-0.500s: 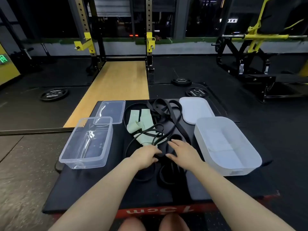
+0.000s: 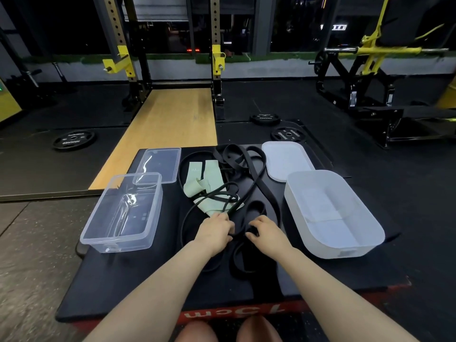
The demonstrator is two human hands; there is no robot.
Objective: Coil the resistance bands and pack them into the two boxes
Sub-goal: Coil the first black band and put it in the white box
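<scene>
While tangled in one loose heap mid-platform, long flat black rubber resistance bands (image 2: 249, 183) sit w/ pale green flat fabric bands (image 2: 204, 178) mixed in among them; nothing coiled yet, as far as visible. Left hand (image 2: 215, 230) curled down on a thin black strand at near edge of heap, fingers closed round it. Right hand (image 2: 265, 232) just beside, fingers bent and pinching a wider black loop. Looks like the very first band being picked out of the tangle, so task judged barely begun: sorting, coiling, packing all left. Clear rectangular plastic box (image 2: 121, 213) to left of heap holds no band, its clear flat lid (image 2: 160, 165) lying behind it and partly overlapped by box's far corner. Frosted white rounded plastic box (image 2: 330, 213) to right also w/o bands; only a pale sheet or label seen on its floor, can't tell which. Its white lid (image 2: 286, 159) flat behind. All on black padded platform (image 2: 138, 287) w/ red front edge. Beyond: wooden lifting strip (image 2: 170, 129), black weight plates (image 2: 73, 140) on dark gym floor, yellow-and-black rack (image 2: 123, 58).
</scene>
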